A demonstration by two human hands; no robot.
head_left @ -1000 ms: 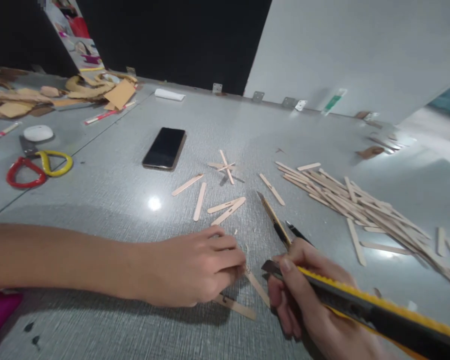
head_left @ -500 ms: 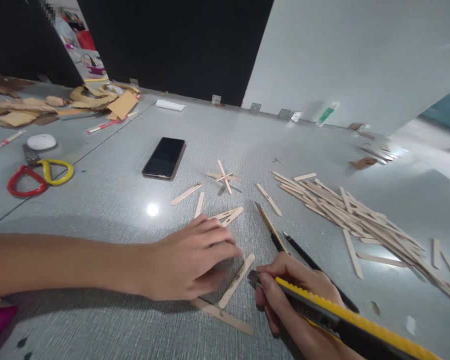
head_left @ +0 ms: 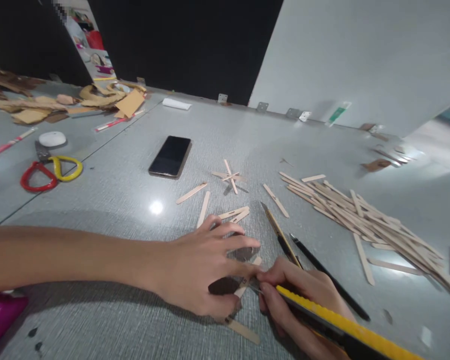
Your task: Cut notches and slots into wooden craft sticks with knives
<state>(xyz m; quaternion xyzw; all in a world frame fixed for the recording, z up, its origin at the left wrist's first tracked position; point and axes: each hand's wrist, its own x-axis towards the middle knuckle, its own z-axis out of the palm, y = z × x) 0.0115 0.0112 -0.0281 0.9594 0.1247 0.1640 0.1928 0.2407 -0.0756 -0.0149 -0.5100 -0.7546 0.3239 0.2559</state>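
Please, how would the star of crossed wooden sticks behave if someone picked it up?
The star of crossed wooden sticks is probably light, as its pieces look thin. They are likely stiff, since they appear straight. It may twist or come apart: they meet near the middle, and any fastening there cannot be made out.

Single head-worn camera, positioned above the wearer's side of the tabletop point(head_left: 108, 200), facing forward and down. Field wide. Left hand point(head_left: 198, 275), towards six to seven o'clock, and right hand point(head_left: 300, 300), at five o'clock, sit near the lens. Black panel point(head_left: 187, 45), at eleven o'clock, and grey panel point(head_left: 360, 50), at two o'clock, bound the far side. Margin near three o'clock appears soft, detail uncertain
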